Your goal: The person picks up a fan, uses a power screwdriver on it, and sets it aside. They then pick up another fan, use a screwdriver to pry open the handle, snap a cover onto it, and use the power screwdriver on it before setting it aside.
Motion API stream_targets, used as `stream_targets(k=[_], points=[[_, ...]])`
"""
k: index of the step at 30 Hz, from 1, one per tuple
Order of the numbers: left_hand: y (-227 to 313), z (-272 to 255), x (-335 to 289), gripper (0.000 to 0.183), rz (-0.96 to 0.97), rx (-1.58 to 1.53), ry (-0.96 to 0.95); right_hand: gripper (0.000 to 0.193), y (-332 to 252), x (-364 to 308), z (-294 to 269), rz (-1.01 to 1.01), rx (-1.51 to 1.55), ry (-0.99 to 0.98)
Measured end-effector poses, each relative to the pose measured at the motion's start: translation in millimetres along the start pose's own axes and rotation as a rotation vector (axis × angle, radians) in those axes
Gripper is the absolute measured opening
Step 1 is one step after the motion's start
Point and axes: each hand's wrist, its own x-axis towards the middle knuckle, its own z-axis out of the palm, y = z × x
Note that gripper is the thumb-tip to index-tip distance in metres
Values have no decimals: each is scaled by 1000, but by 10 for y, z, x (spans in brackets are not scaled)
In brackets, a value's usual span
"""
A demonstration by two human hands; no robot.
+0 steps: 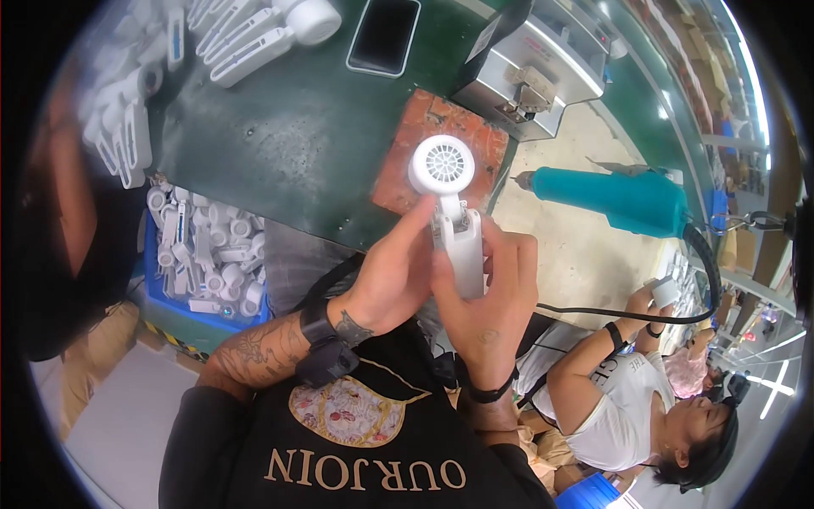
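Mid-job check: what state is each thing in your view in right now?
White handheld fan: grille facing the camera, gripped by both hands
Left hand: closed at the fan's neck
Right hand: closed around the handle
Teal power screwdriver: unheld, bit toward picture left
Phone: lying flat, screen dark
Blue bin: uncovered, filled with white fans
Metal machine: running or not, unclear
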Motion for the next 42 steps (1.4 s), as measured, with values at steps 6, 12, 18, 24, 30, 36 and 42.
stream_targets(k=[6, 12, 18, 24, 30, 36, 42], points=[[1, -4, 2, 57, -13, 1, 22, 48, 42, 38, 68, -52, -28, 17], [12, -6, -1, 50, 45, 21, 48, 45, 161, -8, 23, -57, 52, 44], [0, -19, 1, 42, 27, 89, 94, 43, 189, -26, 34, 167, 419, 31], [-60, -52, -21, 39, 89, 103, 51, 45, 169, 63, 21, 115, 313, -47], [-58, -50, -49, 39, 90, 100, 49, 42, 177, 99, -76, 79, 205, -134], [-70, -44, -36, 38, 93, 70, 26, 36, 208, 13, 43, 141, 303, -51], [-72, -27, -50, 37, 102, 89, 24, 40, 249, -20, 93, 185, 353, 19]])
